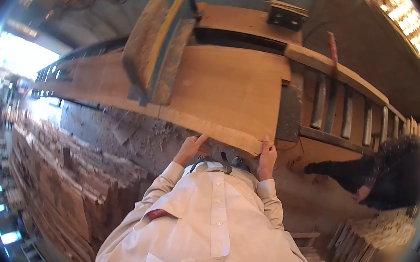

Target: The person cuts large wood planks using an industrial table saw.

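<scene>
A wide wooden board (229, 92) lies flat in front of me, its pale rough edge facing my body. At the near right corner my right hand (267, 160) grips it, with the thumb on top and the other fingers hidden below. Further left, my left hand (190, 150) holds the same near edge, its fingers partly under the wood. Across the board's left part stands a worn upright machine housing (160, 44) with a yellow and blue stripe.
A roller conveyor (348, 104) extends right, with a red-tipped lever (332, 49) beside it. A person in dark clothes (392, 173) stands at the right. Stacked planks (66, 182) fill the lower left; more wood strips (375, 235) lie lower right. Debris covers the floor.
</scene>
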Available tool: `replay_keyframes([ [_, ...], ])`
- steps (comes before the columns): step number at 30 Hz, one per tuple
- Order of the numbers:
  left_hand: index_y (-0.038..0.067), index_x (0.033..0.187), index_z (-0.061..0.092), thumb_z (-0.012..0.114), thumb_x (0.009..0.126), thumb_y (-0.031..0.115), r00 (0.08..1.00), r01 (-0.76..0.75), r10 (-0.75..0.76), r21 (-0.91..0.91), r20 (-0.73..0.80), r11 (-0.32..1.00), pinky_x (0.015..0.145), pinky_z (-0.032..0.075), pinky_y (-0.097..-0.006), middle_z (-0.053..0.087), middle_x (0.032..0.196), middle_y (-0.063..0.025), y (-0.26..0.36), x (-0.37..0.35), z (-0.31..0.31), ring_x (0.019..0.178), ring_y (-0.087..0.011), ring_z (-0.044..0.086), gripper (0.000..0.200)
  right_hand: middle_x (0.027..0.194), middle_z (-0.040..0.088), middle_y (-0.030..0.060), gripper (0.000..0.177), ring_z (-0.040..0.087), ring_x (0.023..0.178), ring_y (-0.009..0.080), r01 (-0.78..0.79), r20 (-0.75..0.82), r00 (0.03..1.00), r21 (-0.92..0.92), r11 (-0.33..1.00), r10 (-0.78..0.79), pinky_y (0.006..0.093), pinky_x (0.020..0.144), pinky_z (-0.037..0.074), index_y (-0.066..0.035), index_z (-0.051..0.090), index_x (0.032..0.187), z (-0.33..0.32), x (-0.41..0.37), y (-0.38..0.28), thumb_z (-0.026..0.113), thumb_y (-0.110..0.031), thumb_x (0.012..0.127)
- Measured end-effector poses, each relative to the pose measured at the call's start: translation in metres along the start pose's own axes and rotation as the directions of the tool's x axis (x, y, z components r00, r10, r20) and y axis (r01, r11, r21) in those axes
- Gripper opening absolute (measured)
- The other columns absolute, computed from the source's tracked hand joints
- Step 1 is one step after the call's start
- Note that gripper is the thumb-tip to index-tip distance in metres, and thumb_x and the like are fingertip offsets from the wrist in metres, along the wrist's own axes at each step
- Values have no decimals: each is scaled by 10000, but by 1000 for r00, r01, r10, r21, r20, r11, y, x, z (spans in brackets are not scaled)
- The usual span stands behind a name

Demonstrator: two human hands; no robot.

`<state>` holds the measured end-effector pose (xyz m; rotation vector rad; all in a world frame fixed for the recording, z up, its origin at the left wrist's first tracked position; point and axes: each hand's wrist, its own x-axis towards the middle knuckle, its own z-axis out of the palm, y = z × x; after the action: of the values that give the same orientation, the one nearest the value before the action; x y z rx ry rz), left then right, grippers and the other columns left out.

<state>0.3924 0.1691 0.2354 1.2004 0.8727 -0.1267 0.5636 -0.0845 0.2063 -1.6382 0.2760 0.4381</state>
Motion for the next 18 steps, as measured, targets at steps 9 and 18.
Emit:
replay_keyframes([
  [9,-20,1044,721,650,939,432,944,145,104,673,-314,725,885,536,-455,732,1039,-244,-110,-45,-53,1023,-388,702,469,1164,663,75,530,632,1020,165,-45,70,997,133,990,36,310,906,512,7,619,1221,7,4,3,645,-476,1003],
  [18,-10,1011,739,665,926,410,670,396,-123,212,-732,893,896,540,-440,737,1030,-238,-291,-141,-62,1022,-380,704,436,1216,657,113,602,636,1060,198,44,63,997,21,999,-45,322,926,512,64,591,1261,15,-3,-4,562,-496,1040],
])
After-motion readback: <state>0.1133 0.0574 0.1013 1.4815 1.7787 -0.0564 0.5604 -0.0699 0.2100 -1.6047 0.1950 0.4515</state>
